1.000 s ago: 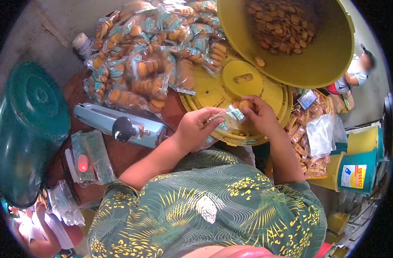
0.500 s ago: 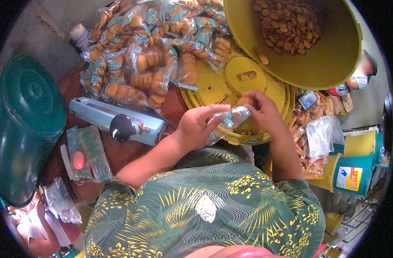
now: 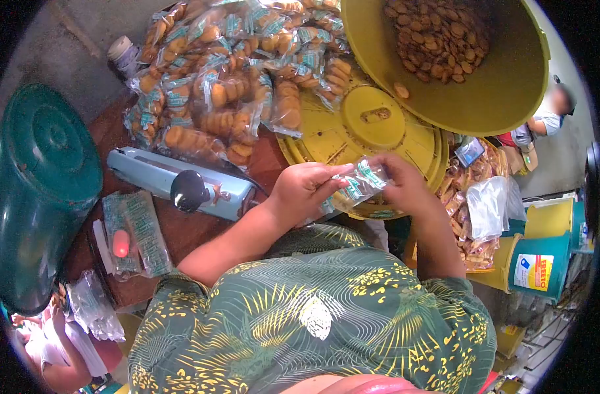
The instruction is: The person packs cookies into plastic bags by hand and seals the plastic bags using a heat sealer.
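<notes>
My left hand (image 3: pixel 304 189) pinches a clear plastic bag (image 3: pixel 364 184) with green print, its fingers closed on the near end. At the bag's other end my right hand (image 3: pixel 405 182) is curled, fingers closed round the plastic; whether a cookie is inside that grip is hidden. Both hands are over the front of a yellow bucket lid (image 3: pixel 336 138). Beyond it a tilted yellow tub (image 3: pixel 510 98) holds many loose brown cookies (image 3: pixel 438 46). Filled cookie packets (image 3: pixel 214 92) are heaped behind my left hand.
A light-blue bag sealer (image 3: pixel 175 177) with a black knob lies left of my left hand. Flat printed bags (image 3: pixel 145 230) carry a red oval object (image 3: pixel 120 243). A green bin (image 3: pixel 34 197) stands far left. Packaged snacks (image 3: pixel 454 217) and paint buckets (image 3: pixel 536 266) are right. Other people are at both sides.
The cookie at my right fingertips has gone out of sight. My right hand has turned and closed round the bag's end, and the bag's print faces up more.
</notes>
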The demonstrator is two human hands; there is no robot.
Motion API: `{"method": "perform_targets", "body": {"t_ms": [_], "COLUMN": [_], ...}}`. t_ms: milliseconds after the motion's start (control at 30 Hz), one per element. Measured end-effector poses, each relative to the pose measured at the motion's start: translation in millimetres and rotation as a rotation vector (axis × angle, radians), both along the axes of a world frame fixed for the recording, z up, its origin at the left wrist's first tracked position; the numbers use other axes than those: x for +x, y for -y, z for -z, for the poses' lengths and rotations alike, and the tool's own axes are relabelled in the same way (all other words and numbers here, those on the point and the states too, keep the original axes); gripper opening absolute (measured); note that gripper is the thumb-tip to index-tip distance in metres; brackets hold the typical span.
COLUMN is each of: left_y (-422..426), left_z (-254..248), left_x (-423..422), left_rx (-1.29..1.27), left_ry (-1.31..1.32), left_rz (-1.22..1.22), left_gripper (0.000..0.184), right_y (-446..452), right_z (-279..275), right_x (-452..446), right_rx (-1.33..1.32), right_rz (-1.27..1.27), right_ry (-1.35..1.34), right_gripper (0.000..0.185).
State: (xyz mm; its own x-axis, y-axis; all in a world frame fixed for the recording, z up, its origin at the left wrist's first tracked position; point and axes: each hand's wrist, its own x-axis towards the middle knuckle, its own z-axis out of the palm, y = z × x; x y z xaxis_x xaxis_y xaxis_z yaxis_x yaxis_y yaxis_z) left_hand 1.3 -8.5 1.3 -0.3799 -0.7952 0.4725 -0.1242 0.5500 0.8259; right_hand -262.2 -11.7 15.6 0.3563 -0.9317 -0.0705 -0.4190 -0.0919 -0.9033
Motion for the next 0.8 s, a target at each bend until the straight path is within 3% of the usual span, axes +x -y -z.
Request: {"method": "perform_targets", "body": {"t_ms": [100, 200, 300, 400, 500, 533, 633, 700, 800], "left_y": [-0.3, -0.5, -1.8, -2.6, -4.3, -2.4, -5.7, -3.2, -1.4], "left_z": [1.2, 0.4, 0.3, -0.9, 5.6, 2.6, 12.7, 17.4, 17.0], "left_x": [0.3, 1.3, 0.2, 3.1, -8.1, -6.8, -11.1, -12.2, -10.9], "left_rx": [-0.029, -0.025, -0.042, 0.127, 0.808, 0.923, 0.981, 0.979, 0.961], "left_ry": [0.028, 0.073, 0.078, 0.134, -0.42, -0.385, -0.356, -0.341, -0.293], "left_rz": [-0.017, -0.014, -0.022, 0.066, 0.339, 0.415, 0.552, 0.5, 0.391], "left_gripper": [0.028, 0.029, 0.03, 0.04, 0.054, 0.063, 0.06, 0.06, 0.065], "right_y": [7.9, 0.7, -1.3, 1.1, 3.6, 4.6, 7.5, 8.8, 9.7], "right_z": [-26.4, -66.1, -66.9, -64.1, -49.6, -49.1, -51.7, -56.2, -41.8], "right_x": [-18.5, -11.6, 4.2, 21.4, 35.1, 36.4, 38.7, 40.4, 42.1], "right_rx": [-0.014, -0.073, -0.091, -0.193, -0.161, -0.138, -0.04, 0.064, 0.025], "right_rz": [0.245, 0.157, -0.019, -0.137, -0.011, -0.012, -0.045, -0.128, -0.139], "right_ry": [0.113, 0.354, 0.23, -0.121, 0.029, 0.015, -0.069, -0.18, -0.01], "right_gripper": [0.03, 0.031, 0.035, 0.037, 0.033, 0.031, 0.024, 0.018, 0.017]}}
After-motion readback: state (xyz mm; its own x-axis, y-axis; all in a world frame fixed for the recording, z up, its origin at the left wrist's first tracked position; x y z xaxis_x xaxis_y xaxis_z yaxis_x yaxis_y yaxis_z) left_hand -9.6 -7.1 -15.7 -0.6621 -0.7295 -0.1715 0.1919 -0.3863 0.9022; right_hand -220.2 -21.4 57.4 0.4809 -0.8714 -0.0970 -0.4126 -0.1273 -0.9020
